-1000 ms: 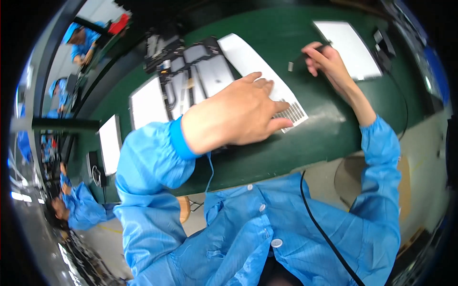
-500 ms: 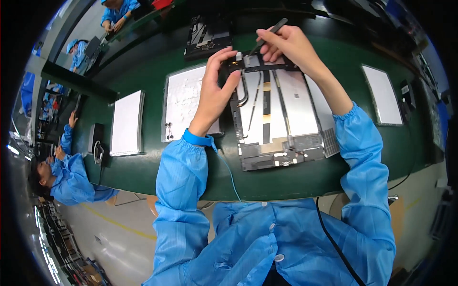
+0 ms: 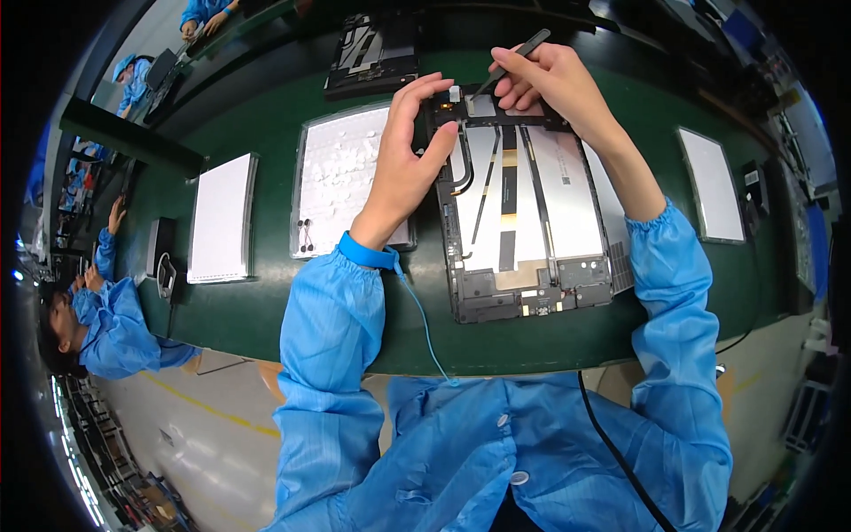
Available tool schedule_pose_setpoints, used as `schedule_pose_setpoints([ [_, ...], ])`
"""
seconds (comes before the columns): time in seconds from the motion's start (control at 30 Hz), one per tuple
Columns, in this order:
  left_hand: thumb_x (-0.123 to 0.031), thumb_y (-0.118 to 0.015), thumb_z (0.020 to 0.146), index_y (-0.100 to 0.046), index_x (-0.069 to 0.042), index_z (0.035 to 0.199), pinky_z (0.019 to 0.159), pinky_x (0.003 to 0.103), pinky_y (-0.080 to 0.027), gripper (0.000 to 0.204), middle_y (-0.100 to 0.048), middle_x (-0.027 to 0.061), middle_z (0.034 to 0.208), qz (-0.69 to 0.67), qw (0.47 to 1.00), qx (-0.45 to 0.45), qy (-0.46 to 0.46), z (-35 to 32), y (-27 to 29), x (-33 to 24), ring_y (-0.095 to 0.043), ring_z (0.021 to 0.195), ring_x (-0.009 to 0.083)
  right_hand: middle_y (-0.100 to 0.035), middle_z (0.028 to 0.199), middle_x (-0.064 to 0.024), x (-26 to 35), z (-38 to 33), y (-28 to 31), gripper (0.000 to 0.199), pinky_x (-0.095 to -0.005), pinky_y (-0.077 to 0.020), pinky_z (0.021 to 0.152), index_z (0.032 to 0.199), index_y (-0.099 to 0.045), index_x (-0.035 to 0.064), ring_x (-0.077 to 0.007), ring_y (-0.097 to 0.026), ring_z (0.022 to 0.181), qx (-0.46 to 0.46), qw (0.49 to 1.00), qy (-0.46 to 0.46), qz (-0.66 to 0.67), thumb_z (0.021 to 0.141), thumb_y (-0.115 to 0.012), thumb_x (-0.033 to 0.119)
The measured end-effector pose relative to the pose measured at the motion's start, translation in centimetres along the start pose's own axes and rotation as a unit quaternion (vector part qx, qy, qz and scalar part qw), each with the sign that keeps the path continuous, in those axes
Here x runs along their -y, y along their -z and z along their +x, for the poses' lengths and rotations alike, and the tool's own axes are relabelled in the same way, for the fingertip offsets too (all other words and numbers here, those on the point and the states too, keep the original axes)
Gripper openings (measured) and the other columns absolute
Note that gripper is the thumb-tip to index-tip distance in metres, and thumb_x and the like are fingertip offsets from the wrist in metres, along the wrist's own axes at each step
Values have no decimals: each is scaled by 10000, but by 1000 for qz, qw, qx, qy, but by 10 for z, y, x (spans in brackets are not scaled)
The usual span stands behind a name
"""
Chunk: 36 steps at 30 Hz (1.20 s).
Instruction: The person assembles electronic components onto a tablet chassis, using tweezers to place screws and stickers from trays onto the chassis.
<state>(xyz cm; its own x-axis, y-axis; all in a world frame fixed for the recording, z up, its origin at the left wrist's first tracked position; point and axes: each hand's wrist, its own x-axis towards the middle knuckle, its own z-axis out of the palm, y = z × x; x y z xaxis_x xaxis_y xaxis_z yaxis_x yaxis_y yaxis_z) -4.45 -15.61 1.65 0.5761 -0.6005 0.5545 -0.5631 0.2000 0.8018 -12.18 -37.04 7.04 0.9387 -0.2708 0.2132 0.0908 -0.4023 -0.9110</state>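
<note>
An opened tablet [image 3: 572, 208], its silvery inside and dark cables showing, lies on the green bench in front of me. At its far left corner my left hand [image 3: 403, 155] rests along the edge, thumb and fingers spread apart. My right hand [image 3: 554, 84] pinches a pair of dark tweezers [image 3: 523, 55] over the far end of the tablet. The tweezers' tips point down and left at a small pale patch [image 3: 480, 106] there. Whether they touch it I cannot make out. A blue strap with a thin cord circles my left wrist.
Left of the tablet lies a clear-edged white tray [image 3: 332, 191] with small white pieces and several dark bits. White panels [image 3: 222, 217] lie at left and right. Another opened tablet [image 3: 372, 53] sits at the back. Coworkers in blue [image 3: 124, 324] are at left.
The view has shifted slightly. My left hand stays at the tablet's corner, and the right hand keeps the tweezers at the far end, their tips near the pale patch.
</note>
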Motion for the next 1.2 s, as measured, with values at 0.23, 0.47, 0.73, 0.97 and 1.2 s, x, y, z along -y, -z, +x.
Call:
schedule_pose_setpoints([
  [0.23,-167,-585,913,-641,-104,1198,1103,402,-357,298,-479,145,1403,80,996,36,-22,3,7,-11,-458,1325,327,-720,790,-91,-3,0,-2,441,-222,-563,598,963,-702,-8,-137,-716,685,1,1000,23,1,949,-647,429],
  [0.47,-136,-528,934,-707,-93,1084,1112,473,-345,237,-541,114,1341,243,960,93,-102,9,14,-28,-513,1270,355,-723,839,-108,-1,-7,-4,352,-225,-552,569,1050,-686,-7,-123,-701,683,-49,998,45,22,962,-651,331],
  [0.73,-92,-533,934,-673,-74,1080,1098,489,-360,203,-675,108,1136,371,873,207,-238,36,34,-49,-570,1213,335,-686,847,-100,6,-59,59,179,-250,-543,560,967,-586,2,-133,-649,632,-109,973,34,202,944,-651,167],
  [0.97,-24,-502,884,-683,-34,1087,941,414,-492,272,-678,135,1122,260,824,449,-227,62,-95,-94,-626,1063,326,-646,743,-40,-96,-189,124,299,-209,-486,540,1022,-668,19,-84,-593,581,-61,983,-110,135,984,-617,310],
  [1.2,-116,-474,868,-682,-117,1228,961,408,-497,416,-650,51,1295,363,647,668,-50,57,-147,-88,-639,1071,332,-682,757,-50,-72,-200,112,192,-196,-439,465,992,-664,8,-55,-585,556,40,989,-119,73,975,-632,196],
])
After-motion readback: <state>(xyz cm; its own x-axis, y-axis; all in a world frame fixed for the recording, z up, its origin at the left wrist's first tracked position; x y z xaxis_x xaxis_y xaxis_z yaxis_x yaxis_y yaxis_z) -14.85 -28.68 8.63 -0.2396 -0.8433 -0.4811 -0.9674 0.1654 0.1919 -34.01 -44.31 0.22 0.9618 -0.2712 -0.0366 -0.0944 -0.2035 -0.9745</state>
